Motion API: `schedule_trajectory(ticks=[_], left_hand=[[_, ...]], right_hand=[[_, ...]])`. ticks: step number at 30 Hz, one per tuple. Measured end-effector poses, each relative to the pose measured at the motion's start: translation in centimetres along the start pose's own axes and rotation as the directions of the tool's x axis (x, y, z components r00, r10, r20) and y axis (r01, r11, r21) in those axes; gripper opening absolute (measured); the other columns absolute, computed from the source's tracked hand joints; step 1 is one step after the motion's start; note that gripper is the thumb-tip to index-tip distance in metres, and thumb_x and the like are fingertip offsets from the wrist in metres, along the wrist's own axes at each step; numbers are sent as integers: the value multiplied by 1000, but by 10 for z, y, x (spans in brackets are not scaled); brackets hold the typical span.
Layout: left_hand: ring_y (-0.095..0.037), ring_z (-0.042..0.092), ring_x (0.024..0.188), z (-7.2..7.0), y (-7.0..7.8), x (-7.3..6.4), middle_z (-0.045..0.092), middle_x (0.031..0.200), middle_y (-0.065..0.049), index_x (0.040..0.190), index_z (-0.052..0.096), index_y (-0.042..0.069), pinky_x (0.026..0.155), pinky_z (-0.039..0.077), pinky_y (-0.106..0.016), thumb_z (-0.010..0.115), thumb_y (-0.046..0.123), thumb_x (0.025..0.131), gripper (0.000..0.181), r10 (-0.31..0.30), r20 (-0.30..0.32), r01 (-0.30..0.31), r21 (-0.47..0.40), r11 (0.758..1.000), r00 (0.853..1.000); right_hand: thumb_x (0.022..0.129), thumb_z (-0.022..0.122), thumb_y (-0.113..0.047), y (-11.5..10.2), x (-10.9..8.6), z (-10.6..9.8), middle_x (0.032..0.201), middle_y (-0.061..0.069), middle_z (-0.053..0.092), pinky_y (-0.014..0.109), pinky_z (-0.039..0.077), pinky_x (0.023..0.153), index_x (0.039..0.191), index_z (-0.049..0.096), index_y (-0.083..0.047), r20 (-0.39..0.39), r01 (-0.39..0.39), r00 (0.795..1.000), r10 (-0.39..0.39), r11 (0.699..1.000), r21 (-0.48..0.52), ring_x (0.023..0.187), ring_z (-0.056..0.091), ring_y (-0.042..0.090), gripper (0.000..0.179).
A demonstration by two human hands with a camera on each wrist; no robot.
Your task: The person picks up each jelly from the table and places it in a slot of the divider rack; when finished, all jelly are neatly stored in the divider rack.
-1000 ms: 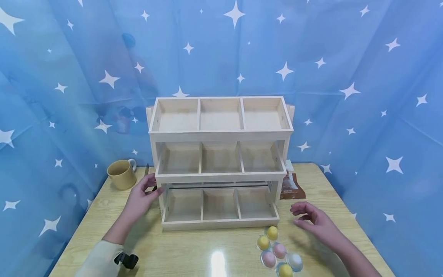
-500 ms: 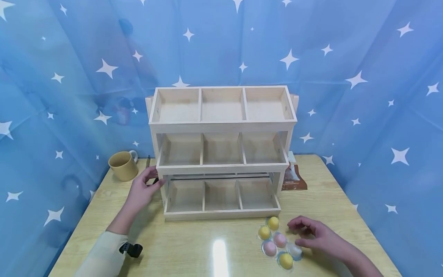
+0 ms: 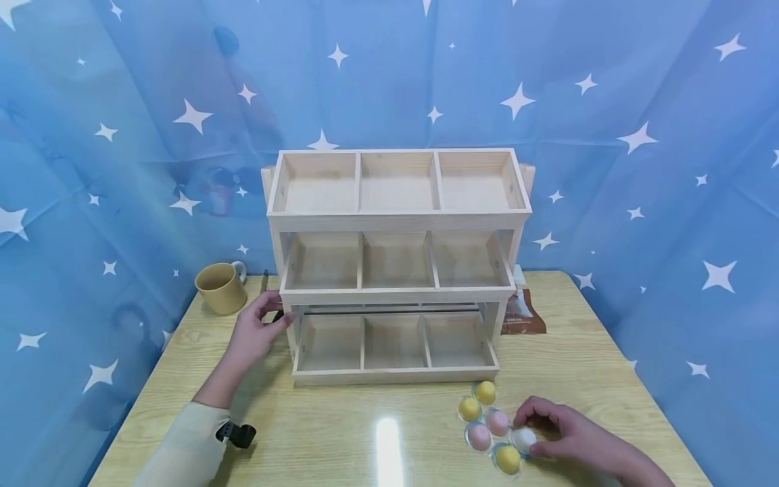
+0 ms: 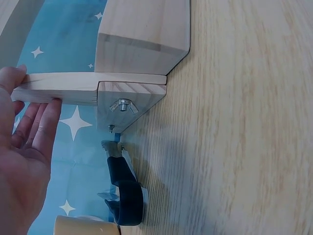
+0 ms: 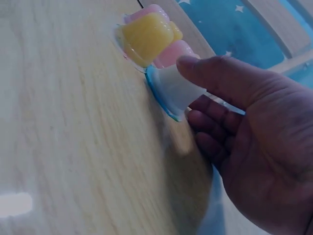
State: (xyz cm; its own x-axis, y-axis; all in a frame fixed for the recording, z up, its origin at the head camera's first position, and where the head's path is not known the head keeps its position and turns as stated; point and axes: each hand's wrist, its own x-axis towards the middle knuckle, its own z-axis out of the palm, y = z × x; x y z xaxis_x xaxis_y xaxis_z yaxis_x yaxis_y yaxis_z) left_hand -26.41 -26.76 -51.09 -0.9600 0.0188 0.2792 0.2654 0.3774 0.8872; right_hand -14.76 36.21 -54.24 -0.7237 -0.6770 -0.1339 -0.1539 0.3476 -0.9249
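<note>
A three-tier wooden rack point(image 3: 395, 297) stands on the table, each tier split into three empty compartments. My left hand point(image 3: 252, 335) grips the rack's left upright; in the left wrist view, thumb and fingers lie on opposite sides of that wooden post point(image 4: 63, 90). At the front right, my right hand point(image 3: 566, 433) pinches a white jelly cup point(image 5: 171, 90) between thumb and fingers. The cup stands lid-down, close over the table. Beside it sit yellow jelly cups point(image 3: 508, 459) and pink jelly cups point(image 3: 479, 437) in a tight cluster.
A tan mug point(image 3: 222, 289) stands at the back left. Behind the rack's right side lies a brown packet point(image 3: 523, 314). Near the rack's left foot is a dark strap-like object point(image 4: 128, 196). A blue star-patterned curtain point(image 3: 389, 74) surrounds the table's back and sides.
My right hand has come down and leftward to the white jelly cup and now pinches it. My left hand stays on the rack. The head view has tilted down slightly.
</note>
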Motion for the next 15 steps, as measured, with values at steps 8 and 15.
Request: schedule_trajectory(ticks=[8,15], left_hand=[[-21,64,121,1,2,-1,71,131,-11,139,68,9,108,51,-59,81,19,104,38,-17,8,17,17,1000,1000],[-20,63,121,2,1,1,70,133,-15,138,67,6,112,45,-65,81,17,104,38,-35,5,35,-18,999,999]], right_hand=[[108,71,-7,-4,-4,3,127,11,70,19,48,95,129,68,-12,-47,-6,999,4,999,-44,112,62,16,22],[108,70,-7,-12,-6,1,128,9,73,22,53,93,129,73,-11,-90,-40,995,33,997,-69,112,67,12,22]])
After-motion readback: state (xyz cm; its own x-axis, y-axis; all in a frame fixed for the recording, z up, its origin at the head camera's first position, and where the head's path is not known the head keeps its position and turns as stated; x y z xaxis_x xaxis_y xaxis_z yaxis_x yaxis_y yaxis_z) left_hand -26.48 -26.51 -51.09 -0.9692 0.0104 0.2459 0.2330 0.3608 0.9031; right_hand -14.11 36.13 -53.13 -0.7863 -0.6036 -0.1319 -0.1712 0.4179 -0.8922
